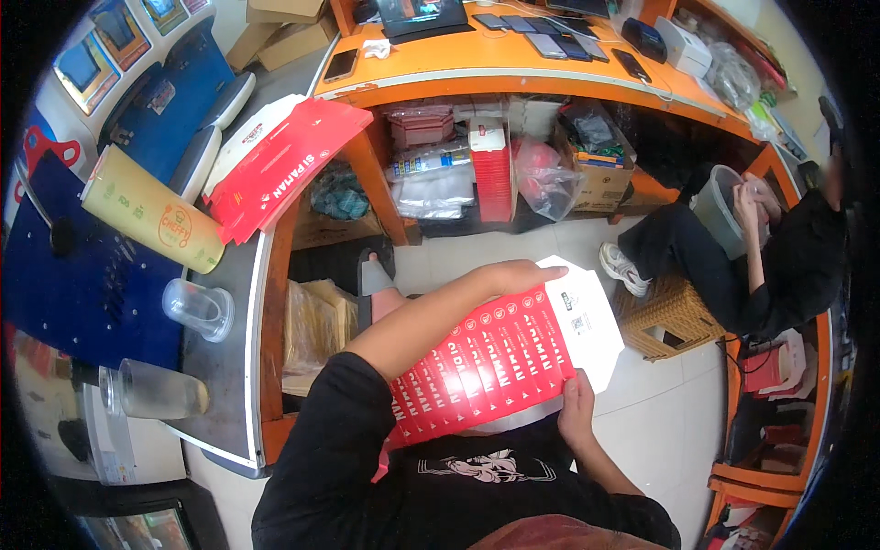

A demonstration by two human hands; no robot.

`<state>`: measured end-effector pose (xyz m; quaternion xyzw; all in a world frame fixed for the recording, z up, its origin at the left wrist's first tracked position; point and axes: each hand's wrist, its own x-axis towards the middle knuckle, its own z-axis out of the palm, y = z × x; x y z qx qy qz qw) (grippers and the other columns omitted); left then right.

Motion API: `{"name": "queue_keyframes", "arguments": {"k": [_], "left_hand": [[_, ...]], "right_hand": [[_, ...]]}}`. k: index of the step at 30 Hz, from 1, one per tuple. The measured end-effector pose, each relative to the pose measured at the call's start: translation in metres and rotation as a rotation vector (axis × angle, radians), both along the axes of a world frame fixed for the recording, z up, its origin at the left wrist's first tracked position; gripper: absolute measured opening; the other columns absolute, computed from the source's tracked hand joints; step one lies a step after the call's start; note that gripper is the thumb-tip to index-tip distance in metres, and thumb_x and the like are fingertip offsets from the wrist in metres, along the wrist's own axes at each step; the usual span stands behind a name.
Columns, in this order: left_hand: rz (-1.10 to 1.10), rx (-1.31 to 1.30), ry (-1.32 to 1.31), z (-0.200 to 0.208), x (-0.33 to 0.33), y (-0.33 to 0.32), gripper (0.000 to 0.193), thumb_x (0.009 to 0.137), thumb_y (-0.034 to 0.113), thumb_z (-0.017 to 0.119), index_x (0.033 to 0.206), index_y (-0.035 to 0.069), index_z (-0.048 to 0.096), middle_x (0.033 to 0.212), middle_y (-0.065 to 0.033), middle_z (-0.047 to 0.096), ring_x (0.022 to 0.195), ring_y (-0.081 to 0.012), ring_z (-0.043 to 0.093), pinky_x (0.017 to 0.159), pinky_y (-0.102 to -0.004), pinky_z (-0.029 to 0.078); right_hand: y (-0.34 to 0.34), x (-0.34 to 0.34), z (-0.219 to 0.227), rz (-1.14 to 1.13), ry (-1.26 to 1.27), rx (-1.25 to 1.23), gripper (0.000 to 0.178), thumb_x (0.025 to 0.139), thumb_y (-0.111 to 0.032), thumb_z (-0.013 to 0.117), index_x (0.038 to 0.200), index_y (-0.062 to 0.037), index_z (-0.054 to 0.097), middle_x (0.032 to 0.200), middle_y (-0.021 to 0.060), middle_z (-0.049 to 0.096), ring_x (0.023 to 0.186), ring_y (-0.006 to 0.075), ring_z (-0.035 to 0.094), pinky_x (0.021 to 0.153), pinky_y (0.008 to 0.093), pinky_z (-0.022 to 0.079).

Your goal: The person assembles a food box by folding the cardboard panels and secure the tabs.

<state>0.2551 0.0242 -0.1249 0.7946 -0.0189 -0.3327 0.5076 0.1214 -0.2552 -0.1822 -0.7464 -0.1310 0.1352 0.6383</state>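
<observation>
I hold a fanned stack of flat red-and-white food cartons (486,362) in front of my chest, tilted, with several overlapping red edges showing. My left hand (527,275) grips its far edge, and that forearm crosses over the red part. At the near right edge my right hand (576,410) has its thumb on top; its other fingers are hidden underneath. The white end flap of the uppermost carton lies between both hands. More flat red cartons (293,160) rest on the grey counter to my left.
On the left counter (234,367) are a yellow-green stack of paper cups (156,211) and clear plastic cups (197,307). Ahead is an orange desk (403,69) with several phones. At right a person (788,247) sits on a wicker crate (665,316), holding a bucket (720,211).
</observation>
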Motion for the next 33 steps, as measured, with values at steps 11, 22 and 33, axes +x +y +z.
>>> {"name": "queue_keyframes", "arguments": {"k": [11, 22, 33], "left_hand": [[0.275, 0.550, -0.284, -0.058, 0.016, 0.031, 0.083, 0.084, 0.064, 0.069, 0.127, -0.006, 0.062, 0.130, -0.0304, 0.061, 0.115, -0.0375, 0.064, 0.095, -0.0426, 0.050], [0.380, 0.312, -0.573, 0.087, -0.027, 0.061, 0.047, 0.090, 0.037, 0.073, 0.114, -0.003, 0.069, 0.107, -0.0216, 0.073, 0.099, -0.0300, 0.070, 0.088, -0.0407, 0.053], [1.153, -0.017, -1.109, 0.236, -0.235, 0.023, 0.019, 0.099, 0.004, 0.063, 0.116, -0.005, 0.064, 0.104, -0.0095, 0.071, 0.097, -0.0101, 0.065, 0.084, -0.0240, 0.051]], "right_hand": [[-0.051, 0.007, 0.011, -0.026, 0.984, -0.357, 0.066, 0.099, -0.060, 0.052, 0.100, 0.0061, 0.057, 0.070, 0.0166, 0.064, 0.050, 0.0282, 0.066, 0.044, 0.0360, 0.057], [0.007, 0.036, 0.049, -0.217, 0.042, 0.033, 0.035, 0.107, -0.023, 0.052, 0.132, 0.0027, 0.052, 0.107, 0.0119, 0.066, 0.093, 0.0151, 0.063, 0.080, 0.0300, 0.051], [0.186, 0.164, 0.176, 0.326, -0.073, 0.194, 0.044, 0.101, -0.024, 0.063, 0.136, 0.0007, 0.052, 0.114, 0.0115, 0.068, 0.101, 0.0169, 0.066, 0.086, 0.0296, 0.053]]}}
